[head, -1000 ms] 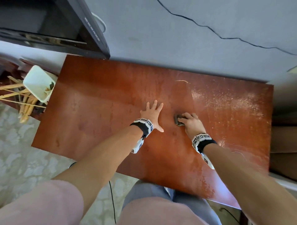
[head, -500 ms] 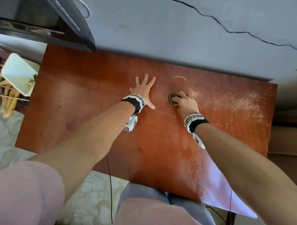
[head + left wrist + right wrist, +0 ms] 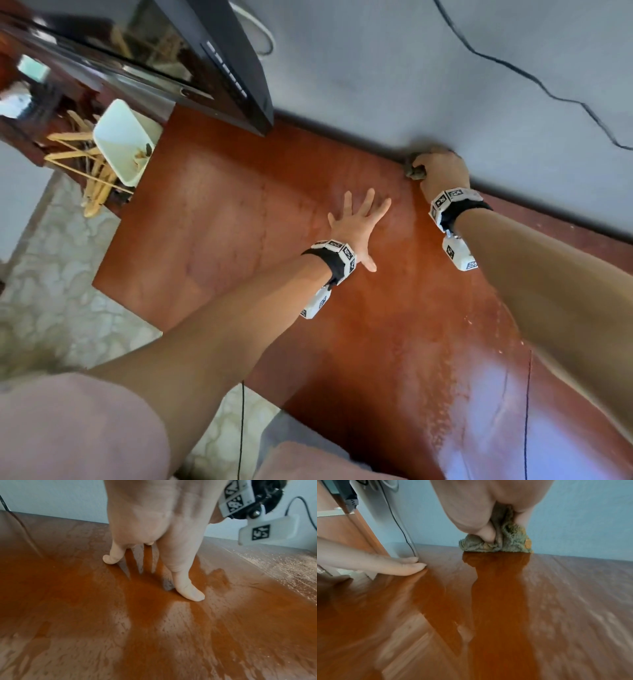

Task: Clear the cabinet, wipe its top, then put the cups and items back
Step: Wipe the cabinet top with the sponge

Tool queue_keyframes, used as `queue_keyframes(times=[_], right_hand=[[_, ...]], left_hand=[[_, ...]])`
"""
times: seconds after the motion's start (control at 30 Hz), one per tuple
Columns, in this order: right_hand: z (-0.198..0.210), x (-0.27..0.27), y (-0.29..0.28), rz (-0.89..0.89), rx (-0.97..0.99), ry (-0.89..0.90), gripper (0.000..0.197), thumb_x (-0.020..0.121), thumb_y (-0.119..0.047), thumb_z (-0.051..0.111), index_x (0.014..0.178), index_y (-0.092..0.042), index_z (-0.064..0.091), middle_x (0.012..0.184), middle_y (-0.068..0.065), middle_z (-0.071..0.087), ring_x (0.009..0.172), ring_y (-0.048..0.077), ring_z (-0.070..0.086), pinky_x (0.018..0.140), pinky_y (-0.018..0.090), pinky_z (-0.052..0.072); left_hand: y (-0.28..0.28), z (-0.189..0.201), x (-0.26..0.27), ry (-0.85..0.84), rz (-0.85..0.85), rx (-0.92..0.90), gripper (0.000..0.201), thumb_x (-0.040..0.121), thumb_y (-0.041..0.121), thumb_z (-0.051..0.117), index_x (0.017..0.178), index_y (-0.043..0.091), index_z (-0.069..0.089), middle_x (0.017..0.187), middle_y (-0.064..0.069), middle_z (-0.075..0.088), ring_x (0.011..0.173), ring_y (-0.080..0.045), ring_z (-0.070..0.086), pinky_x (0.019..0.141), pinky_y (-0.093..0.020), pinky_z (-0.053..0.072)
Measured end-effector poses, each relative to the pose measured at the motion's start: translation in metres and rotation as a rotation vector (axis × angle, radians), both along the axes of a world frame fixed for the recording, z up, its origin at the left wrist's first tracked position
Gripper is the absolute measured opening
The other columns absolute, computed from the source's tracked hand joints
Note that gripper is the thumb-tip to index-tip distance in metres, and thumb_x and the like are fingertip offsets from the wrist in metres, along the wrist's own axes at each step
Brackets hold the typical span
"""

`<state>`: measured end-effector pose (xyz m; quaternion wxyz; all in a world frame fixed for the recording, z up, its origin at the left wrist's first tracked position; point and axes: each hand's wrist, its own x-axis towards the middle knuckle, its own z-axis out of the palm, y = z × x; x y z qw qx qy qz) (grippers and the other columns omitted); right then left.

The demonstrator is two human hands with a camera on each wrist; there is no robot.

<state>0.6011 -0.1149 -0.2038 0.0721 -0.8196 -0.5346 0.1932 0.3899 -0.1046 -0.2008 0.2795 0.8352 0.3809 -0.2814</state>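
White tub (image 3: 123, 144) seen beyond left edge of cabinet top (image 3: 219, 212). Left hand (image 3: 356, 226) laid flat near middle of cabinet top, fingers spread, nothing held. Rag (image 3: 496, 543) bunched and pinched by right hand (image 3: 442, 171), pressed at back edge of cabinet top, touching wall (image 3: 411, 68).

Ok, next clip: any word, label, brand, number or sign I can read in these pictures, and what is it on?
No readable words or numbers.
Left wrist band: black-and-white square code tags only, no letters.
Right wrist band: same tags; in the left wrist view, small print at a tag's edge is too small to read.
Black screen's edge: a row of pale marks, too blurred to read.
Cloth, cabinet top, wall: no text.
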Motion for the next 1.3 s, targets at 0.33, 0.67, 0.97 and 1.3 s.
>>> queue_keyframes(times=[0.33, 0.67, 0.97, 1.3], right_hand=[[-0.004, -0.018, -0.041, 0.043, 0.018, -0.049, 0.033, 0.087, 0.004, 0.060, 0.109, -0.015, 0.076, 0.113, 0.012, 0.060, 0.109, 0.041, 0.052, 0.082, 0.047, 0.051], [0.017, -0.127, -0.205, 0.069, -0.202, 0.022, 0.039, 0.091, 0.000, 0.054, 0.124, -0.016, 0.068, 0.129, 0.007, 0.053, 0.121, 0.036, 0.044, 0.081, 0.044, 0.052], [0.010, -0.213, -0.343, 0.093, -0.174, 0.025, 0.036, 0.071, 0.005, 0.082, 0.098, -0.018, 0.079, 0.109, 0.006, 0.066, 0.100, 0.038, 0.061, 0.065, 0.040, 0.055], [0.010, -0.277, -0.448, 0.017, -0.256, 0.064, 0.034, 0.088, 0.004, 0.062, 0.113, -0.016, 0.074, 0.125, 0.006, 0.059, 0.113, 0.034, 0.051, 0.075, 0.043, 0.053]], left_hand=[[0.002, 0.001, -0.001, 0.014, 0.002, 0.001, 0.156, 0.052, 0.038, 0.102, 0.159, 0.046, -0.011, 0.167, 0.010, -0.027, 0.152, -0.042, -0.024, 0.111, -0.082, 0.010], [-0.022, 0.009, -0.006, 0.025, -0.036, 0.085, 0.141, 0.065, 0.036, 0.097, 0.163, 0.037, -0.005, 0.168, 0.010, -0.024, 0.154, -0.042, -0.016, 0.115, -0.077, 0.019], [-0.119, 0.010, -0.077, 0.038, -0.267, 0.061, 0.144, 0.065, 0.031, 0.097, 0.162, 0.036, -0.009, 0.168, 0.009, -0.024, 0.155, -0.040, -0.013, 0.116, -0.075, 0.019], [-0.222, 0.019, -0.143, 0.030, -0.337, 0.012, 0.151, 0.061, 0.041, 0.098, 0.161, 0.036, -0.015, 0.167, 0.009, -0.027, 0.155, -0.040, -0.015, 0.118, -0.074, 0.015]])
